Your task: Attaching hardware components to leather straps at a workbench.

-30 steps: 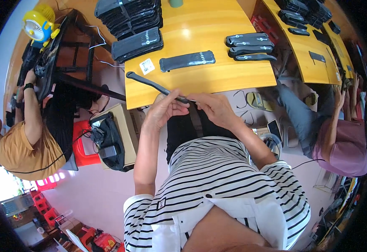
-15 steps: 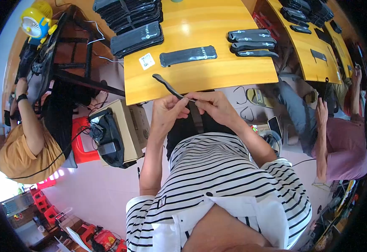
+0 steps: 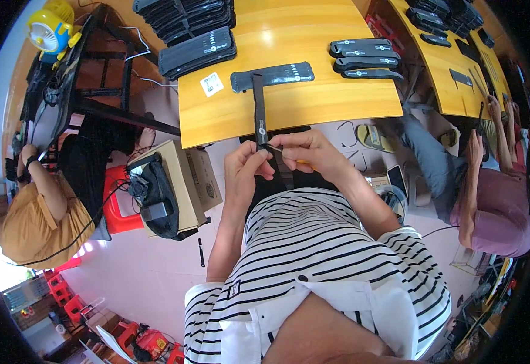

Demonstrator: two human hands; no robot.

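A black strap (image 3: 259, 109) with a small pale print stretches from my hands up over the table edge, its far end lying across a flat black strip bundle (image 3: 283, 76). My left hand (image 3: 245, 170) pinches the strap's near end between thumb and fingers. My right hand (image 3: 307, 155) is closed in a pinch right beside that end. Something thin sticks out of its fingertips toward the strap, and a bit of orange shows under the fingers; what it is, I cannot make out.
Folded black straps (image 3: 365, 57) lie at the table's right, and tall strap stacks (image 3: 195, 51) stand at its left by a white label (image 3: 211, 84). An open carton (image 3: 177, 194) with a black bag is on the floor at left. Co-workers sit on both sides.
The strap has swung from slanting up-left to nearly straight away from me, its printed face now showing. Both hands stay close together at its near end.
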